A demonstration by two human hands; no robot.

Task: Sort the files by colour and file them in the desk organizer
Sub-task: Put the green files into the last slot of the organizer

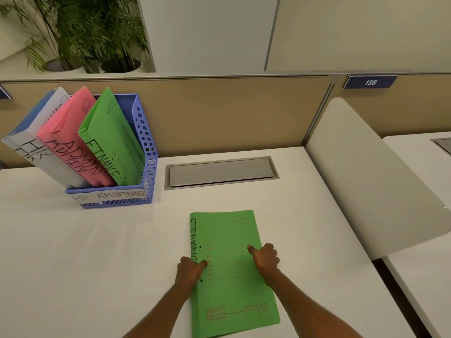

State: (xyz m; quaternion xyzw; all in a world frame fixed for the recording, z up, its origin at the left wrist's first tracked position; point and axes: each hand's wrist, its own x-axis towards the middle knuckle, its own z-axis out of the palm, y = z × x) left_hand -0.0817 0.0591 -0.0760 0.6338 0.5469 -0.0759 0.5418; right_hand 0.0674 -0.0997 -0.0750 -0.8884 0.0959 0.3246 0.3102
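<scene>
A green file [227,240] marked FINANCE is laid flat on the table [97,252], towards its front. Its spine edge is pinched by the left hand [189,268] and its opposite edge by the right hand [266,258] — each thumb is pressed on the cover, with the fingers curled at the edge. Well apart, at the rear left, the desk organizer [146,152] is filled with white files [44,132], pink files [73,128] and a second green file [114,137] — all tilted.

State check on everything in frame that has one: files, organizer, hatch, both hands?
Green file on desk: closed, flat, not yet filed.
Left hand: grips its spine edge.
Right hand: grips its right edge.
Desk organizer: upright, part filled.
Filed green file: tilted, right slot.
Pink files: tilted, middle slot.
White files: tilted, left slot.
Cable hatch: lid closed.
</scene>
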